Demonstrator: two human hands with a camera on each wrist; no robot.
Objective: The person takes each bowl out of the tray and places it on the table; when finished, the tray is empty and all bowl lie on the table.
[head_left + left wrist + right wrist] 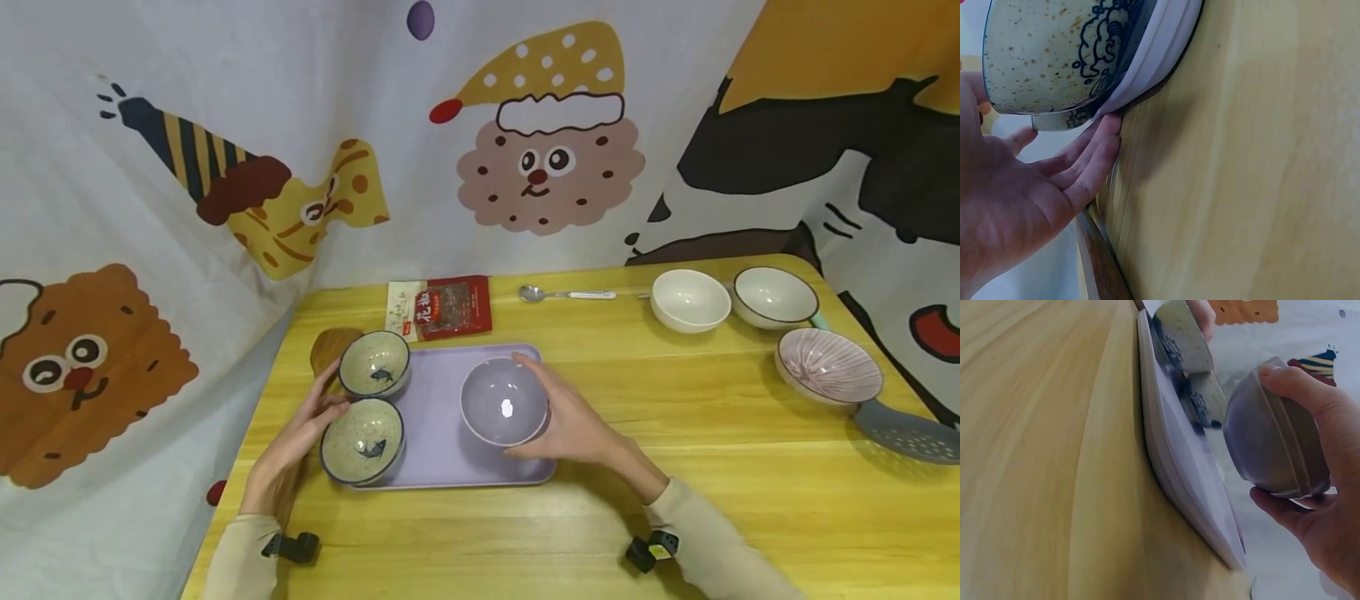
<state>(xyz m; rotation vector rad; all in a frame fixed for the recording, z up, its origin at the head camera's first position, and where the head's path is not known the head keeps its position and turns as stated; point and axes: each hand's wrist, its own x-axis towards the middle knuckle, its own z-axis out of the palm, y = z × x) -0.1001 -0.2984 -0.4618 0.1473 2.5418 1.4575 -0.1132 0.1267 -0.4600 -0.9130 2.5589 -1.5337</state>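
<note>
Six bowls (503, 401), one lavender tray (438, 433), one spoon (566, 293), one snack packet (441, 307), one slotted spatula (909, 433).

The slotted spatula (911, 433) is being cut by the right edge, and the red packet (452, 307) is showing print too small to read.

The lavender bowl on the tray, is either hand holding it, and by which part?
The right hand grips the lavender bowl by its outer wall, thumb at the far rim, fingers under the near side. The left hand only touches the tray edge.
</note>
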